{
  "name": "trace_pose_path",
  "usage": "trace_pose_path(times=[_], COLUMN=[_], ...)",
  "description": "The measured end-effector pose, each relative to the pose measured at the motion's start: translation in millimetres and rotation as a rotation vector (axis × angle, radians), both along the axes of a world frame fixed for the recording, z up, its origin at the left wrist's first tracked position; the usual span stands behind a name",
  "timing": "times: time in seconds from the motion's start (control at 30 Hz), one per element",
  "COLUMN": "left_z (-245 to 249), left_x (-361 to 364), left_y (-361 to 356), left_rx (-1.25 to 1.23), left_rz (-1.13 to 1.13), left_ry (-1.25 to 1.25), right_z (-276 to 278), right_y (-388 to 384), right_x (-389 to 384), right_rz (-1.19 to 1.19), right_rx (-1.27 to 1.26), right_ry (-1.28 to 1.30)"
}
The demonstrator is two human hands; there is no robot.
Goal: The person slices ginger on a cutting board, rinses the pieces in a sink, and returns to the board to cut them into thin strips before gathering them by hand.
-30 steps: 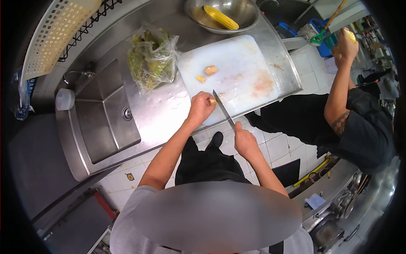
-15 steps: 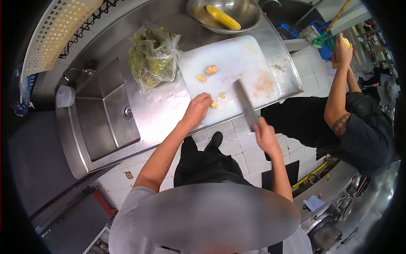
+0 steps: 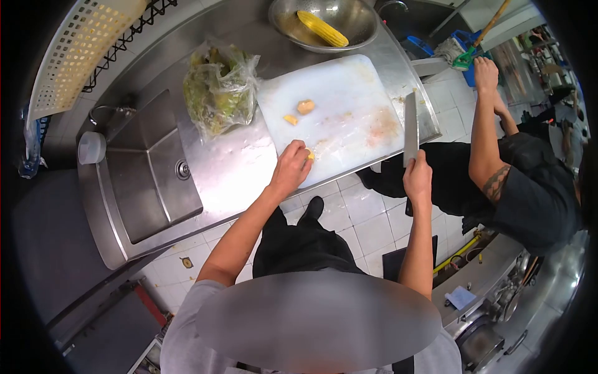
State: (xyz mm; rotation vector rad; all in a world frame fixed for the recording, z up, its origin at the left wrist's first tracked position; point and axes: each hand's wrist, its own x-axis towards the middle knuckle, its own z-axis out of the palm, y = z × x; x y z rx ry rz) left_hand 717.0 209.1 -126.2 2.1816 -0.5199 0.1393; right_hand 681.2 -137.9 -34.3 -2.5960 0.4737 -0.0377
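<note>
My left hand (image 3: 293, 167) rests at the near left edge of the white cutting board (image 3: 342, 81), its fingers closed on a small yellow piece (image 3: 311, 156). Farther up the board lie a tan chunk (image 3: 305, 106) and another small yellow piece (image 3: 290, 119). My right hand (image 3: 418, 177) is wrapped round the handle of a knife (image 3: 410, 124). The broad blade points away from me, just right of the board. Faint wet and reddish stains mark the board's right part.
A leafy plastic bag (image 3: 222, 90) lies left of the board. A metal colander (image 3: 367, 34) holding a corn cob (image 3: 322, 28) stands beyond it. The sink (image 3: 149, 168) is at left. A co-worker (image 3: 517, 187) stands close on the right, arms stretched forward.
My right hand and the knife have moved right, off the board, and the blade has turned more upright. My left fingers have closed over the yellow piece. The co-worker's hands have shifted.
</note>
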Motion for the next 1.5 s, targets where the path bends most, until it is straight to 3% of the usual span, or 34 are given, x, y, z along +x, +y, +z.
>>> trace_pose_path(times=[0.17, 0.27, 0.5, 0.9, 1.07, 1.3, 1.5], left_z=[-6, 3, -2, -12, -14, -13, -14], left_x=[3, 2, 11, 32, 33, 29, 28], left_y=[21, 14, 6, 5, 5, 7, 9], left_rx=[-0.017, -0.11, -0.054, -0.033, -0.035, -0.008, -0.042], left_rz=[0.013, 0.023, -0.064, -0.147, -0.157, -0.135, -0.15], left_ry=[-0.028, 0.072, 0.022, 0.064, 0.067, 0.085, 0.097], right_z=[-19, -33, 10, 15, -32, 35, -23], right_y=[53, 86, 109, 127, 141, 137, 145], right_x=[-45, -68, -66, -64, -49, -41, -43], right_rz=[0.283, 0.367, 0.492, 0.467, 0.443, 0.456, 0.451], right_rx=[0.17, 0.178, 0.114, 0.108, 0.129, 0.116, 0.106], right_ry=[-0.034, 0.176, 0.311, 0.503, 0.431, 0.56, 0.478])
